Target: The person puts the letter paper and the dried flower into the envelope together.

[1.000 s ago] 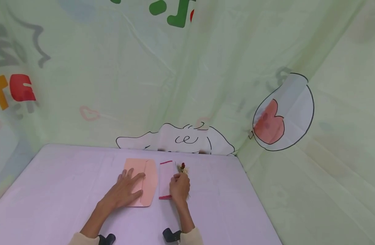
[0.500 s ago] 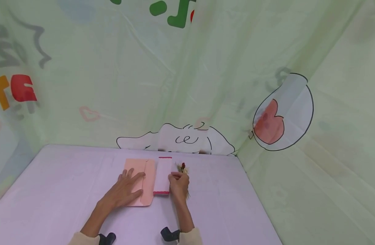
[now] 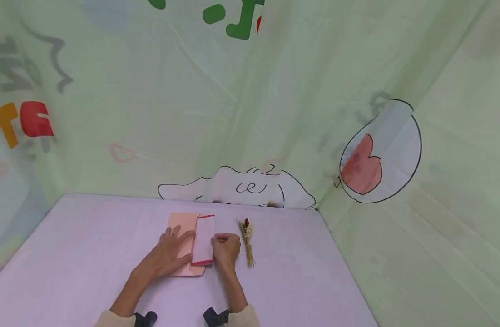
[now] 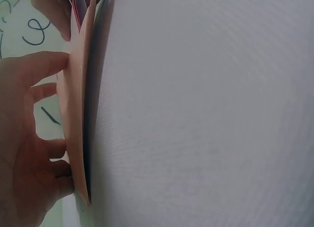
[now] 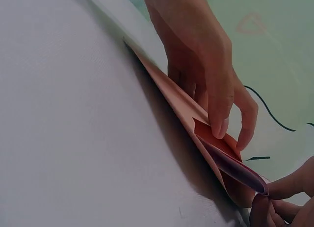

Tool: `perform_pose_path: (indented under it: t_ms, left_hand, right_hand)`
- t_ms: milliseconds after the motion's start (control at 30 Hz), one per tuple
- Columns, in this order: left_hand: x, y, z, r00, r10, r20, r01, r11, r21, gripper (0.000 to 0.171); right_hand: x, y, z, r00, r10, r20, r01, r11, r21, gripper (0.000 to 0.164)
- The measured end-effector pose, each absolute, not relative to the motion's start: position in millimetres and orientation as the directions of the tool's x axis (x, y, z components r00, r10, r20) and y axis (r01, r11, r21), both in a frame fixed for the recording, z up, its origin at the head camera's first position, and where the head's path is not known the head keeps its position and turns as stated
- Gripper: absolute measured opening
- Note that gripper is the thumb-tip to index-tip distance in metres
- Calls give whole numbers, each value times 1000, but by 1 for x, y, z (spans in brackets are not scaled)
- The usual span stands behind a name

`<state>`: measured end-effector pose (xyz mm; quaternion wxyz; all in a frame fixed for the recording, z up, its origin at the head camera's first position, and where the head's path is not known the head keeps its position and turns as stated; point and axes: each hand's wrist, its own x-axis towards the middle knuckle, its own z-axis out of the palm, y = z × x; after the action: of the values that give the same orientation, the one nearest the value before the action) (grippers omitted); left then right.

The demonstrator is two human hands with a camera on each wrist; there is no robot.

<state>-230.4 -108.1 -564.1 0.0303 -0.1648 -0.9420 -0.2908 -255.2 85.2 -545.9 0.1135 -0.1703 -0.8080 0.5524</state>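
Observation:
A pink envelope (image 3: 183, 220) lies on the table with its flap side toward the right. My left hand (image 3: 168, 255) rests on it with fingers spread, and the right wrist view shows the envelope's mouth (image 5: 216, 138) parted beside those fingertips. A folded pale card (image 3: 203, 240) with red ends overlaps the envelope's right part. Between thumb and fingers my right hand (image 3: 227, 250) pinches the card's right edge. In the right wrist view, the card's left side (image 5: 230, 168) reaches into the parted mouth.
Right of the right hand lies a small dried-flower bunch (image 3: 247, 240) with a dark red bloom. A white cloth covers the table (image 3: 307, 272). A pale green curtain (image 3: 184, 113) with printed drawings hangs along the back and sides.
My right hand has moved left from beside the flowers, bringing the card off the table and over to the envelope's opening. The left hand has stayed on the envelope.

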Motion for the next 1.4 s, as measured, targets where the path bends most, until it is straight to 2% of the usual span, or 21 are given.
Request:
perform_pose_path:
  t_ms: [1400]
  left_hand:
    - [-230, -109, -561, -951, 285, 123, 304, 773, 556, 63]
  right_hand:
    - [-260, 66, -554, -936, 316, 153, 19, 483, -876, 5]
